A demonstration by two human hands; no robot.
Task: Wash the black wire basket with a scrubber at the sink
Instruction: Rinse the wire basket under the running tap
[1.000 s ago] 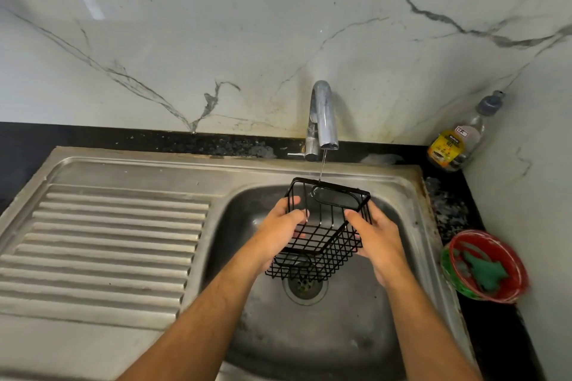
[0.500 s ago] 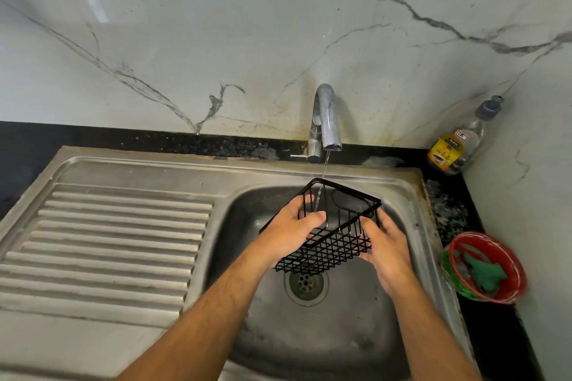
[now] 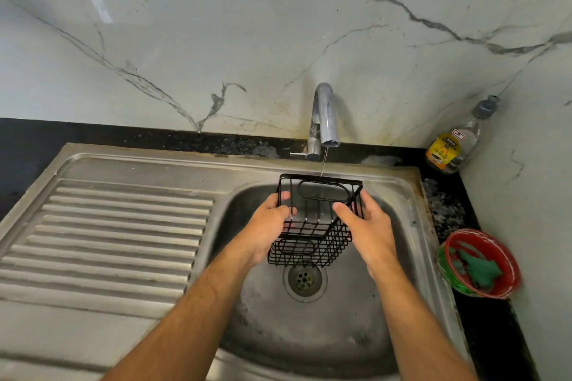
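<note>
Over the steel sink basin [image 3: 387, 303], under a thin stream from the curved chrome tap [image 3: 323, 120] at 12 o'clock, both hands hold the black wire basket [image 3: 312, 226], tilted. The left hand [image 3: 266, 226] grips its 9 o'clock side, thumb hooked inside; the right hand [image 3: 368, 229] clasps the 3 o'clock side. At 3 o'clock, a red-and-green bowl [image 3: 483, 291] holds a green scrubber [image 3: 479, 269].

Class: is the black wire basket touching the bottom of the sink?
Apart. The head view shows both hands holding the black wire basket above the sink; the drain shows beneath it.
</note>
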